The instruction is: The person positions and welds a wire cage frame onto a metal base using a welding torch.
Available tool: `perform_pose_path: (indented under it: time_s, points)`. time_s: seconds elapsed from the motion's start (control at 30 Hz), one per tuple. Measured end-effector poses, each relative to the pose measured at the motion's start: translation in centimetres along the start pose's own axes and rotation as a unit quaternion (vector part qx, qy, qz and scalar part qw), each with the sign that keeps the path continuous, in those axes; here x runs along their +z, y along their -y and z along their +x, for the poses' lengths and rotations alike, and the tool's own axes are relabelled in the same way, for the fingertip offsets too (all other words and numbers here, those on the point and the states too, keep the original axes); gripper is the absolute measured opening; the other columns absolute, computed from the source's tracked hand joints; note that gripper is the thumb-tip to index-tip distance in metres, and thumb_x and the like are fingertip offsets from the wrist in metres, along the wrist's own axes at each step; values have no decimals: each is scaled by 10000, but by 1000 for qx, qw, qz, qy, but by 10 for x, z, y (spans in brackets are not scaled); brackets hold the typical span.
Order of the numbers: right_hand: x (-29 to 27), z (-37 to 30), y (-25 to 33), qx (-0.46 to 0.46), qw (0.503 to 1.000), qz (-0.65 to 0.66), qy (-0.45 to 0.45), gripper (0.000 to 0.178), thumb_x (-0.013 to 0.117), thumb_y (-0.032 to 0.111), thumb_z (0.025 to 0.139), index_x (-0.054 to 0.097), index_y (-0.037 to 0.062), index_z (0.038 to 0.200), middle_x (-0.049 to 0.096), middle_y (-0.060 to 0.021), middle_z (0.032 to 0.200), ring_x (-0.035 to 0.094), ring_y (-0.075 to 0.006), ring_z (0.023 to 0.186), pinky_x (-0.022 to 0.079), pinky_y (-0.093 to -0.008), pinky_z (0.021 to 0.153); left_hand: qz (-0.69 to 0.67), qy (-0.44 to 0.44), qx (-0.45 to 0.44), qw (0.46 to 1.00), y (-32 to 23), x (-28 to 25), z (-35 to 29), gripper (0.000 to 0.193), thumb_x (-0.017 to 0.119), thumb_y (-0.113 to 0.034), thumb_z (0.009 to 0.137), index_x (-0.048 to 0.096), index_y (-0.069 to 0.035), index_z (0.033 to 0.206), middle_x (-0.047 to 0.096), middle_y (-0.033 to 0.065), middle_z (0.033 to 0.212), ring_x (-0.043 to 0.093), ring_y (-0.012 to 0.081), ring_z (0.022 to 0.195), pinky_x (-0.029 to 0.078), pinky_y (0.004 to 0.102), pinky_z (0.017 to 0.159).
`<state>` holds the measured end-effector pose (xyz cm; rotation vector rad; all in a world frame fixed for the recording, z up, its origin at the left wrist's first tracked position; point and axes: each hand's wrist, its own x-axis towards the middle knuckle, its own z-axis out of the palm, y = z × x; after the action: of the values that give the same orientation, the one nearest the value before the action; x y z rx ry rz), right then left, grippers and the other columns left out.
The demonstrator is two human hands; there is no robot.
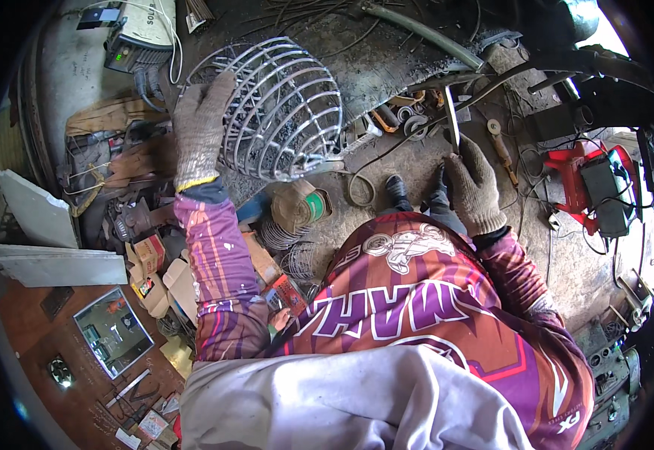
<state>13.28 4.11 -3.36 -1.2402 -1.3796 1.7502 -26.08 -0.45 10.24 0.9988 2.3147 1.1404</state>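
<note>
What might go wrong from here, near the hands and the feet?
The round wire basket might shift or tip, since only the left hand is at its edge.
The pale strip might slip in the gloved right hand.
The dark cable curves close to the shoes, so a foot might catch it.

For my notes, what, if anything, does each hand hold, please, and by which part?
Left hand: a round, silvery metal-wire cage, by its left side. Right hand: a thin, straight, pale rod, by its lower end.
</note>
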Motion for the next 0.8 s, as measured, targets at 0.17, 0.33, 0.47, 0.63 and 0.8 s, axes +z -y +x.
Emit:
perform_pose_path:
  time_s: [0.17, 0.33, 0.47, 0.63, 0.8]
  points:
    - [11, 1, 4, 7, 999, 8, 37, 380, 588, 172, 989, 547, 4, 1328, 618, -35, 833, 567, -94, 714, 477, -267, 640, 174, -6, 36, 984, 10, 12, 15, 584, 725, -506, 870, 689, 57, 1020, 687, 94, 888, 595, 162, 828, 489, 336, 797]
    - [25, 10, 9, 27, 994, -27, 98, 387, 589, 198, 992, 548, 8, 1327, 642, -57, 880, 599, -106, 763, 494, -286, 681, 139, -55, 41, 988, 37, 16, 27, 599, 763, -541, 822, 695, 24, 1010, 698, 126, 883, 624, 201, 812, 497, 358, 799]
    - [40, 16, 15, -7, 992, -31, 124, 403, 554, 158, 1005, 512, -5, 1371, 583, -2, 816, 545, -72, 685, 462, -247, 603, 159, -56, 28, 985, 26, 25, 23, 600, 758, -534, 827, 692, 19, 1051, 709, 136, 934, 646, 227, 860, 505, 374, 831]
    - [45, 12, 32, -66, 992, 14, 104, 397, 548, 143, 1002, 516, 7, 1374, 600, -19, 811, 563, -89, 696, 475, -257, 623, 154, -67, 44, 985, 26, 27, 16, 621, 736, -551, 836, 683, 7, 1104, 705, 178, 1049, 670, 283, 982, 505, 409, 903]
    - [54, 8, 23, -20, 994, -33, 103, 399, 569, 156, 988, 528, 16, 1360, 661, -77, 891, 618, -139, 740, 514, -306, 683, 215, -98, 28, 971, 22, 36, 14, 644, 698, -592, 847, 682, -13, 1129, 689, 212, 1095, 662, 335, 1028, 497, 448, 923]
